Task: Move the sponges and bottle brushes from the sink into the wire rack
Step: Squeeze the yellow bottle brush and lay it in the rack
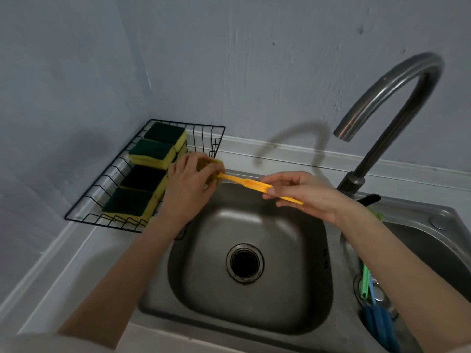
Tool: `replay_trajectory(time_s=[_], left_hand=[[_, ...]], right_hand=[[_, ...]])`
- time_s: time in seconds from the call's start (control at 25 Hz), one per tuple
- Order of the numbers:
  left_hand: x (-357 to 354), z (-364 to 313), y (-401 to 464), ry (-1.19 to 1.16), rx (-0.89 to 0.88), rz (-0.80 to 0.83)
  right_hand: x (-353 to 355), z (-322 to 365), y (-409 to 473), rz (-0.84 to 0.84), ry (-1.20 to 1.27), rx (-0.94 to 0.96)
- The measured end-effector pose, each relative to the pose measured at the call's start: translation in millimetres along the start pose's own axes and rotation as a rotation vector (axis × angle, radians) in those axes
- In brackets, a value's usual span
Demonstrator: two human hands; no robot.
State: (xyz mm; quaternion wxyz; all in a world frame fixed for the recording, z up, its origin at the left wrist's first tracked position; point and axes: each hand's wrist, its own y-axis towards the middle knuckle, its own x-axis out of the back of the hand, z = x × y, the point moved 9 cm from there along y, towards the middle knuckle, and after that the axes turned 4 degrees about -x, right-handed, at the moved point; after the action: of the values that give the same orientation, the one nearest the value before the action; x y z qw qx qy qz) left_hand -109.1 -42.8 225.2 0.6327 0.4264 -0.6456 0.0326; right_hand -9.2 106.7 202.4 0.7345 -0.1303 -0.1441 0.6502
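A yellow bottle brush (244, 182) is held level over the back rim of the left sink basin (293, 289). My left hand (188, 182) is wrapped around its sponge head at the right edge of the black wire rack (102, 183). My right hand (303, 193) pinches its handle. Several yellow sponges with dark green tops (150, 152) lie in a row in the rack. A green brush (365, 281) and a blue brush (379, 324) lie in the right basin, partly hidden by my right forearm.
A curved metal faucet (382, 98) rises between the two basins, close to my right wrist. The left basin holds only its drain (244, 263). The rack stands in the corner on a white counter (63, 263) against pale blue walls.
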Motion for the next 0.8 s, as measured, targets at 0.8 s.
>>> replay_trajectory(time_s=[0.8], left_hand=[[-117.2,116.7,90.0,-0.146,0.214,0.335]], right_hand=[[42.1,40.5,182.9,-0.351,0.335,0.054]])
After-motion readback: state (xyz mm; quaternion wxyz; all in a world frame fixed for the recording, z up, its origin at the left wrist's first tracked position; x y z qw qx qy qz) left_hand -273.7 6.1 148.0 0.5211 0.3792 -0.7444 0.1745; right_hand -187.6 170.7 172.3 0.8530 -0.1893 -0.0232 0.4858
